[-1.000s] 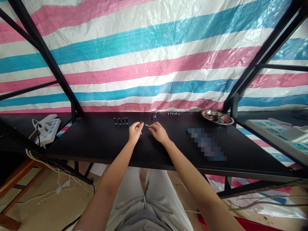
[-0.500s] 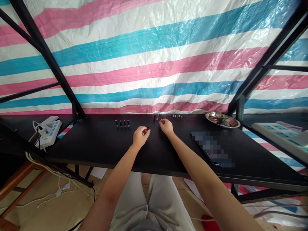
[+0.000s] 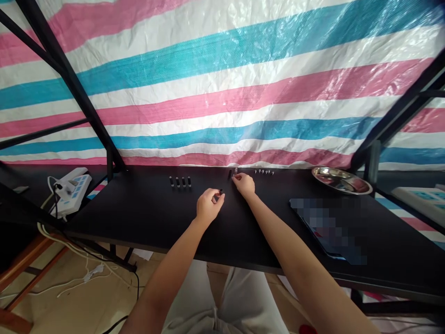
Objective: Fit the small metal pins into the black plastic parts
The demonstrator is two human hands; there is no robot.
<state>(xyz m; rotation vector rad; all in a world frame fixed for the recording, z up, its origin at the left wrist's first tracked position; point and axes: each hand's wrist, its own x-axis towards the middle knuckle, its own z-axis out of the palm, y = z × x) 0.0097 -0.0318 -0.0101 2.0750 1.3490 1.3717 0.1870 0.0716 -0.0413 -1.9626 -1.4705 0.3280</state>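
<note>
My left hand (image 3: 208, 206) rests on the black table (image 3: 146, 213), fingers curled round a small black piece that shows at its fingertips. My right hand (image 3: 245, 184) reaches farther back, its fingers pinched at two small upright pieces (image 3: 232, 173), one dark and one pale, near the table's rear edge. Whether it grips one of them I cannot make out. A row of several small black caps (image 3: 180, 181) stands left of my hands. A row of tiny metal parts (image 3: 263, 172) lies to the right of my right hand.
A shiny metal dish (image 3: 341, 180) sits at the back right. A blurred flat dark thing (image 3: 328, 227) lies on the right of the table. A white power strip (image 3: 69, 184) with cables is at the left. Black frame bars and a striped tarp stand behind.
My right hand has moved away from my left hand and back toward the two upright pieces. My left hand keeps its small black piece. The camera has shifted a little left.
</note>
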